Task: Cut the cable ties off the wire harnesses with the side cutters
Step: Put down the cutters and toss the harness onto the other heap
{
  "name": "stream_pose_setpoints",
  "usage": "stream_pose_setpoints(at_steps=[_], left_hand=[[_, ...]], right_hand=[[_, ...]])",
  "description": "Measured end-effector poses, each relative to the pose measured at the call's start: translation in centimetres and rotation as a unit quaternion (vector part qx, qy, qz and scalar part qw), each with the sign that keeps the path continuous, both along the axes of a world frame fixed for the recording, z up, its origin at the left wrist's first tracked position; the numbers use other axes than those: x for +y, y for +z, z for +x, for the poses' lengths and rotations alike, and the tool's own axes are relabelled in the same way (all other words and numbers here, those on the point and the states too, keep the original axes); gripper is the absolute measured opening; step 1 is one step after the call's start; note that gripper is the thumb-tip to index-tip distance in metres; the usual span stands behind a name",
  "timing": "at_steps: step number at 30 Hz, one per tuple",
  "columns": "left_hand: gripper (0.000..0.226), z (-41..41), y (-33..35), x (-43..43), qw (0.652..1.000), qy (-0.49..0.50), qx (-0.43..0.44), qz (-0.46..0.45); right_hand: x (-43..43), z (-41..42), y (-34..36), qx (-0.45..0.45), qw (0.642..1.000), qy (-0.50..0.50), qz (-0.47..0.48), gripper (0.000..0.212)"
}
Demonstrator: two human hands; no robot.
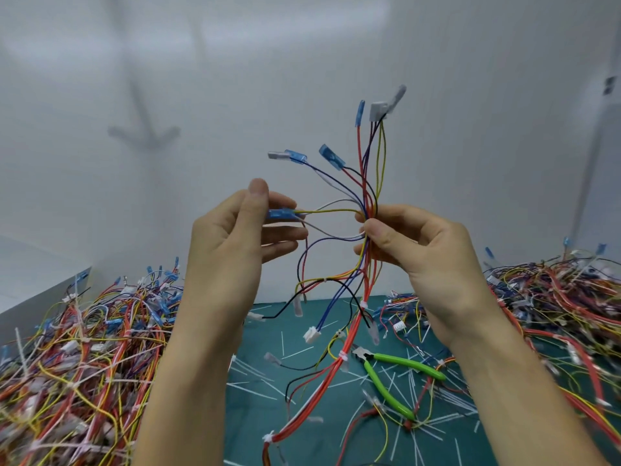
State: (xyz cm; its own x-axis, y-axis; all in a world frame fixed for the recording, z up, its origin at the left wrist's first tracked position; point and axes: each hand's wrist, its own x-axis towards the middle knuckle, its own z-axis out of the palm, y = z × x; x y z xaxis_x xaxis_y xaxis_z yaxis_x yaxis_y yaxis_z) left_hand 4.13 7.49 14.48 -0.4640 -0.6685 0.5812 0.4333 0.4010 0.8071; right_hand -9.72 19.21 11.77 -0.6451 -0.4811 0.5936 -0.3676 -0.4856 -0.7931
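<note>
harness (pixel 365 284) tail cropped (below), top connector (pixel 379 111) blurred

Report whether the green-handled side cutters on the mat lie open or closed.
Open: the green-handled side cutters lie on the teal cutting mat with both handles splayed wide apart.

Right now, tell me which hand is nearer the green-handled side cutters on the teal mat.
Right. The right hand, pinching the wire harness, is raised almost directly above the green-handled side cutters; the left hand, holding a blue terminal, is raised well to their left.
</note>
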Motion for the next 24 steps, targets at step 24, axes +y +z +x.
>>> stream_pose_setpoints(at_steps=[24], left_hand=[[0.020, 1.4, 1.1, 1.9, 0.991, -0.010, 0.055, -0.120]], right_hand=[[0.0, 0.3, 0.2, 0.001, 0.997, -0.077, 0.017, 0.015]])
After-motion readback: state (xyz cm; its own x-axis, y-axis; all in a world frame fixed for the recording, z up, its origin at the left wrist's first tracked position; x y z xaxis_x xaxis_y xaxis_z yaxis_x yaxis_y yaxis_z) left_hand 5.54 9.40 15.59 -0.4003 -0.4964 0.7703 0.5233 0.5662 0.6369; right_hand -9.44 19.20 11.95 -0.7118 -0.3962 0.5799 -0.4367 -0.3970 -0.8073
